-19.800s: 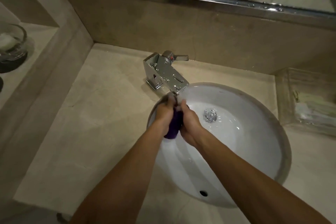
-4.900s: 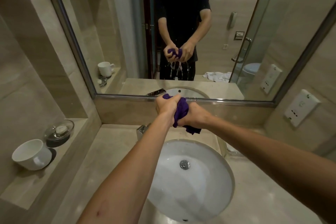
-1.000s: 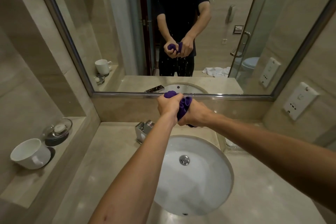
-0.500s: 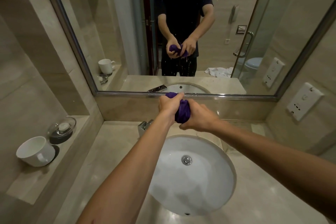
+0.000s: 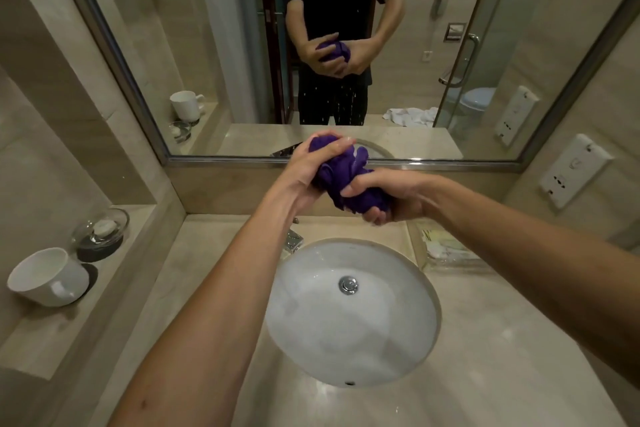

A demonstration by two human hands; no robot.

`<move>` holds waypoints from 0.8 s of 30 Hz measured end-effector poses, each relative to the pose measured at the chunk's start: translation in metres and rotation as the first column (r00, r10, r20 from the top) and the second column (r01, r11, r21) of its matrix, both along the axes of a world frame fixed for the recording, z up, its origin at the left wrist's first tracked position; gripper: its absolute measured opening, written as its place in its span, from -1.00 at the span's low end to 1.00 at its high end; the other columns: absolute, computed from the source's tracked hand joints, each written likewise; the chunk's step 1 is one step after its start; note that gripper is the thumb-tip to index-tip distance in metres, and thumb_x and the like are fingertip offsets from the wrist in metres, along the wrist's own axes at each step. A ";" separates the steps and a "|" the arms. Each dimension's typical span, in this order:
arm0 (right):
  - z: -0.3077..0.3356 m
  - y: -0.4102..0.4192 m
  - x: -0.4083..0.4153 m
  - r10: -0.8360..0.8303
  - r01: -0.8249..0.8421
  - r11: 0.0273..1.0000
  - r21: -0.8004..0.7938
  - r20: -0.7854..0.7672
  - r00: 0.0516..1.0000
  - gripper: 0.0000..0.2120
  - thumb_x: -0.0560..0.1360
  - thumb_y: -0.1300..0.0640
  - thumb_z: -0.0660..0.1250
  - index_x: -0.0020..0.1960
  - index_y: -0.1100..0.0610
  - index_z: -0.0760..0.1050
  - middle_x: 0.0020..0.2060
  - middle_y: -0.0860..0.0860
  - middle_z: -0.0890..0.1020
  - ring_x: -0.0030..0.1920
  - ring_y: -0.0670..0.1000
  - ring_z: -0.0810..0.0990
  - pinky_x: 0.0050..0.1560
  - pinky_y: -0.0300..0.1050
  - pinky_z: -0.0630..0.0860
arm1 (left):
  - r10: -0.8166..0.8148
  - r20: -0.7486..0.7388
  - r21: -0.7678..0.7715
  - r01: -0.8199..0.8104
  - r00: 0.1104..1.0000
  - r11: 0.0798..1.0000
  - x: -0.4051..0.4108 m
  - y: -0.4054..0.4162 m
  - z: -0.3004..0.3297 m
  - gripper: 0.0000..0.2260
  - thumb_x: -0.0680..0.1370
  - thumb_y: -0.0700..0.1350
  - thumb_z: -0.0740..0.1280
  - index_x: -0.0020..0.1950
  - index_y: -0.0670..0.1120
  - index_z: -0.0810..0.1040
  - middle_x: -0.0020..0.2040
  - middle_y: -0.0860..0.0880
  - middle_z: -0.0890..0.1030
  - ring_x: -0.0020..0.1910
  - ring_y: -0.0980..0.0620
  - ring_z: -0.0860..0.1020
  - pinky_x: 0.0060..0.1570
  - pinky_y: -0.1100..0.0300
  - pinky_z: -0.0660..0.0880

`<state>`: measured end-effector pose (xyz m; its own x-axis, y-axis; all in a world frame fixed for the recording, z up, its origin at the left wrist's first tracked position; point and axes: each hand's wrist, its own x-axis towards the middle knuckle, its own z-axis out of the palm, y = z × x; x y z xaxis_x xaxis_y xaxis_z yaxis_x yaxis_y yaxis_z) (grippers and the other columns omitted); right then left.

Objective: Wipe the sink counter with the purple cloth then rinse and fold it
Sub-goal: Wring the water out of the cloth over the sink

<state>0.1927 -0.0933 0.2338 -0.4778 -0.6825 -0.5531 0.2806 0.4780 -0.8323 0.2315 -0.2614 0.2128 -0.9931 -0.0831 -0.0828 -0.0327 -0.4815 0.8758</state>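
I am holding both hands out above the back edge of the white sink basin (image 5: 353, 315), in front of the mirror (image 5: 214, 45). My left hand (image 5: 306, 166) is gripping the upper part of the bunched purple cloth (image 5: 341, 172), fingers curled round it. My right hand (image 5: 388, 196) is gripping the lower part, thumb pressing across the top and fingers wrapping underneath. The cloth is sitting wadded between the two hands, clear of the worktop (image 5: 485, 374), with one loose fold sticking up toward the mirror. The chrome faucet (image 5: 294, 241) is showing partly behind my left forearm. On the side shelf (image 5: 41, 329) a white cup (image 5: 46, 277) is lying tilted, near a glass soap dish (image 5: 100, 232). A clear tray (image 5: 446, 250) is standing just beside the basin at right.
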 end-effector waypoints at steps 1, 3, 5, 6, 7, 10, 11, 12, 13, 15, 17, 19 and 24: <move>0.000 -0.001 0.000 -0.006 0.007 1.000 0.018 -0.034 0.999 -0.81 0.51 0.16 0.42 0.07 0.18 0.50 -0.24 0.04 0.62 -0.44 -0.07 0.41 -0.48 -0.28 0.34 | 0.080 0.022 -0.058 -0.078 0.997 0.995 -0.004 0.003 -0.001 -0.83 0.45 -0.27 0.52 -0.09 -0.10 0.57 -0.08 -0.15 0.63 -0.08 -0.08 0.63 -0.08 0.02 0.64; 0.001 -0.004 0.000 0.014 0.007 0.993 0.115 -0.183 0.983 -0.79 0.49 0.16 0.47 0.04 0.18 0.50 -0.26 0.07 0.62 -0.45 -0.04 0.45 -0.47 -0.23 0.39 | 0.247 0.111 -0.187 -0.224 0.963 0.956 -0.009 0.010 -0.005 -0.80 0.40 -0.29 0.55 -0.20 -0.10 0.56 -0.24 -0.08 0.60 -0.19 -0.04 0.61 -0.14 0.04 0.64; -0.003 -0.007 0.001 0.041 0.043 0.973 0.228 -0.351 0.936 -0.74 0.42 0.17 0.54 -0.01 0.21 0.51 -0.32 0.10 0.61 -0.47 0.00 0.49 -0.47 -0.19 0.43 | 0.359 0.207 -0.240 -0.308 0.910 0.921 -0.013 0.018 -0.011 -0.83 0.39 -0.28 0.55 -0.15 -0.13 0.59 -0.24 -0.08 0.62 -0.21 -0.05 0.63 -0.08 -0.01 0.67; -0.007 -0.009 0.001 0.052 0.068 0.960 0.270 -0.414 0.909 -0.74 0.39 0.19 0.55 -0.04 0.22 0.52 -0.34 0.11 0.60 -0.48 0.02 0.48 -0.47 -0.18 0.44 | 0.390 0.244 -0.251 -0.331 0.888 0.910 -0.016 0.023 -0.015 -0.83 0.39 -0.28 0.54 -0.13 -0.15 0.59 -0.23 -0.08 0.62 -0.20 -0.06 0.63 -0.05 -0.03 0.66; -0.012 -0.012 0.003 0.066 0.090 0.949 0.302 -0.469 0.881 -0.76 0.37 0.22 0.54 -0.07 0.23 0.52 -0.36 0.12 0.59 -0.50 0.03 0.48 -0.48 -0.18 0.43 | 0.419 0.275 -0.257 -0.354 0.865 0.899 -0.016 0.027 -0.018 -0.84 0.40 -0.28 0.52 -0.14 -0.15 0.57 -0.23 -0.08 0.62 -0.20 -0.06 0.63 -0.03 -0.04 0.66; -0.031 -0.020 0.011 0.112 0.183 0.917 0.354 -0.670 0.734 -0.80 0.32 0.24 0.53 -0.20 0.18 0.51 -0.40 0.05 0.59 -0.50 0.01 0.51 -0.53 -0.25 0.38 | 0.524 0.299 -0.310 -0.439 0.797 0.844 -0.018 0.036 -0.026 -0.81 0.41 -0.25 0.51 -0.21 -0.12 0.49 -0.25 -0.05 0.60 -0.22 -0.06 0.61 -0.05 0.01 0.66; -0.038 -0.022 0.013 0.111 0.230 0.907 0.354 -0.726 0.678 -0.77 0.32 0.21 0.55 -0.22 0.15 0.48 -0.39 0.02 0.59 -0.46 -0.01 0.54 -0.52 -0.25 0.37 | 0.553 0.296 -0.343 -0.454 0.778 0.822 -0.018 0.039 -0.028 -0.79 0.40 -0.24 0.51 -0.22 -0.10 0.48 -0.24 -0.05 0.60 -0.23 -0.06 0.61 -0.07 0.03 0.66; -0.043 -0.022 0.015 0.106 0.269 0.897 0.349 -0.764 0.636 -0.74 0.32 0.19 0.55 -0.22 0.13 0.45 -0.37 0.01 0.59 -0.42 -0.01 0.55 -0.49 -0.23 0.37 | 0.580 0.292 -0.371 -0.470 0.760 0.801 -0.018 0.043 -0.029 -0.78 0.40 -0.23 0.51 -0.22 -0.10 0.47 -0.23 -0.04 0.59 -0.22 -0.05 0.61 -0.09 0.05 0.65; -0.047 -0.022 0.016 0.108 0.295 0.890 0.348 -0.789 0.605 -0.71 0.32 0.16 0.56 -0.21 0.11 0.43 -0.35 0.01 0.58 -0.39 -0.01 0.56 -0.46 -0.20 0.37 | 0.605 0.289 -0.388 -0.486 0.742 0.783 -0.017 0.046 -0.031 -0.78 0.41 -0.23 0.51 -0.23 -0.09 0.46 -0.22 -0.05 0.58 -0.23 -0.04 0.60 -0.10 0.07 0.64; -0.054 -0.021 0.015 0.117 0.316 0.880 0.354 -0.807 0.578 -0.68 0.31 0.11 0.56 -0.21 0.09 0.40 -0.35 0.01 0.58 -0.37 0.02 0.57 -0.44 -0.17 0.35 | 0.637 0.278 -0.421 -0.505 0.719 0.754 -0.015 0.049 -0.030 -0.75 0.43 -0.22 0.50 -0.25 -0.07 0.42 -0.20 -0.04 0.57 -0.26 -0.01 0.56 -0.11 0.11 0.60; -0.057 -0.019 0.011 0.092 0.306 0.889 0.341 -0.788 0.609 -0.70 0.29 0.11 0.56 -0.21 0.10 0.43 -0.36 0.01 0.57 -0.39 0.04 0.57 -0.45 -0.17 0.38 | 0.626 0.275 -0.421 -0.494 0.730 0.761 -0.015 0.050 -0.031 -0.73 0.44 -0.22 0.49 -0.26 -0.06 0.39 -0.23 -0.02 0.54 -0.30 0.03 0.52 -0.13 0.14 0.56; -0.057 -0.016 0.010 0.003 0.289 0.921 0.262 -0.747 0.665 -0.73 0.30 0.17 0.54 -0.12 0.14 0.48 -0.33 0.03 0.60 -0.42 0.03 0.58 -0.47 -0.17 0.46 | 0.610 0.268 -0.419 -0.480 0.746 0.771 -0.014 0.050 -0.029 -0.75 0.45 -0.23 0.48 -0.27 -0.07 0.41 -0.26 -0.01 0.53 -0.30 0.03 0.52 -0.15 0.14 0.56; -0.055 -0.011 0.015 -0.080 0.235 0.966 0.109 -0.738 0.671 -0.34 0.26 0.21 0.60 0.22 0.00 0.34 -0.20 0.02 0.65 -0.37 -0.02 0.65 -0.47 -0.18 0.55 | 0.563 0.327 -0.443 -0.403 0.759 0.801 -0.011 0.048 -0.023 -0.80 0.49 -0.12 0.46 -0.05 -0.10 0.46 0.00 -0.10 0.59 -0.05 -0.13 0.59 -0.02 -0.02 0.62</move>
